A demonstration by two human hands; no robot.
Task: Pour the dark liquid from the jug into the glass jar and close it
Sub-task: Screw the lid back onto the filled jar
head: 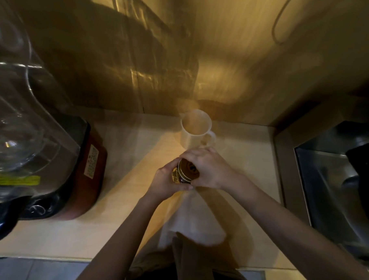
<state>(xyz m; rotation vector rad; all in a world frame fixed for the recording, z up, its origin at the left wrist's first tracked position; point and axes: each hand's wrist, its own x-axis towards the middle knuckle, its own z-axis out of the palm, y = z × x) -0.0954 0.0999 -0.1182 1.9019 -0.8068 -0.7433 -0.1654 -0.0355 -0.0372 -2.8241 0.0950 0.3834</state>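
Observation:
A glass jar [176, 176] stands on the counter in the middle of the head view, its side showing gold and dark between my fingers. My left hand [167, 182] wraps around the jar's body from the left. A dark round lid [188, 169] sits on top of the jar, and my right hand [207, 167] grips it from the right and behind. Just beyond my hands stands a white jug [195, 127] with its handle to the right; what is inside it is blurred and I cannot tell.
A blender with a clear glass pitcher [21, 120] on a red and black base [89, 169] fills the left of the beige counter [126, 141]. A steel sink [333, 188] lies at the right. A reflective wall rises behind the jug.

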